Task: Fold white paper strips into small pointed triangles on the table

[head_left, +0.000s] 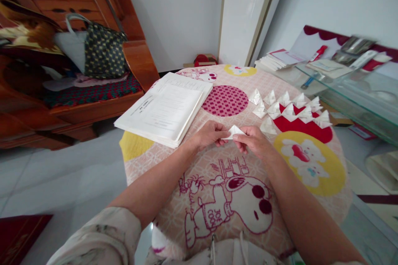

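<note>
Between my two hands is a small piece of white folded paper [234, 131], peaked at the top like a triangle. My left hand [212, 134] pinches its left corner, and my right hand [251, 137] grips the right corner with the thumb on the front. Both hands hover just over the round table's patterned cloth. Beyond my right hand stand rows of similar folded paper pieces [289, 111], pointed ends up. A thick stack of printed paper sheets [168, 107] lies to the left of my hands.
A glass-topped side table [351, 95] at the right carries papers, a red tube and metal bowls. On the left, a wooden bench [137, 66] holds a patterned bag [104, 49] and cloths. The tablecloth [226, 215] has cartoon dog pictures.
</note>
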The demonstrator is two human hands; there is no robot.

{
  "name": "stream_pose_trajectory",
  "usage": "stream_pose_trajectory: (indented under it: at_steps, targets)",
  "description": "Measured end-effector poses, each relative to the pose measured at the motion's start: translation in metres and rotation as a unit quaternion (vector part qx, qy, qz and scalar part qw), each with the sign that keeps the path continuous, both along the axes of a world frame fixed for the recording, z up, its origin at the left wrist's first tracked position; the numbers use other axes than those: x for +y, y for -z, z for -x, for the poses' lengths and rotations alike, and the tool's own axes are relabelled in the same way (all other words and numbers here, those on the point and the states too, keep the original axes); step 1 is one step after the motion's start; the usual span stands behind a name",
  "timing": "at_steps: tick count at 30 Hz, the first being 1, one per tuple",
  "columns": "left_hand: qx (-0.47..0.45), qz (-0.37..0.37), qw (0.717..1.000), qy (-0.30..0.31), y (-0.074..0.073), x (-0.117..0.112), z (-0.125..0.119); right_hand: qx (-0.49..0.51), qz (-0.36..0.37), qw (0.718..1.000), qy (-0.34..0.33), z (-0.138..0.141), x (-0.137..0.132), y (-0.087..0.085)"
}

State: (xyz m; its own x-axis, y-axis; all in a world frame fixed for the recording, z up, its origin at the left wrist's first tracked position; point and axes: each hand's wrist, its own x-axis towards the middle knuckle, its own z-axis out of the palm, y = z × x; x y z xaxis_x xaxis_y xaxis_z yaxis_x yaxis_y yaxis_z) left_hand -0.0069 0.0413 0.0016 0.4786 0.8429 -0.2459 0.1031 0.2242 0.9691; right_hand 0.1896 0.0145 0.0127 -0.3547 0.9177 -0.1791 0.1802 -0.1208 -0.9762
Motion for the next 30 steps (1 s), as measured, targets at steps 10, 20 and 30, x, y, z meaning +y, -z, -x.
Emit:
stream_pose_trajectory:
  at_steps: [10,20,30]
  targets:
    - [-0.012,0.011,0.999,0.046,-0.004,-0.007,-0.003,-0.027,-0.012,1.0,-0.003,0.004,-0.002,-0.003]
    - [0.015,0.012,1.0,0.022,-0.004,-0.004,-0.001,0.004,-0.011,1.0,-0.007,-0.005,0.0,0.003]
    - [0.041,-0.002,0.998,0.042,-0.008,-0.001,0.009,0.01,-0.031,0.999,0.003,-0.011,0.002,0.008]
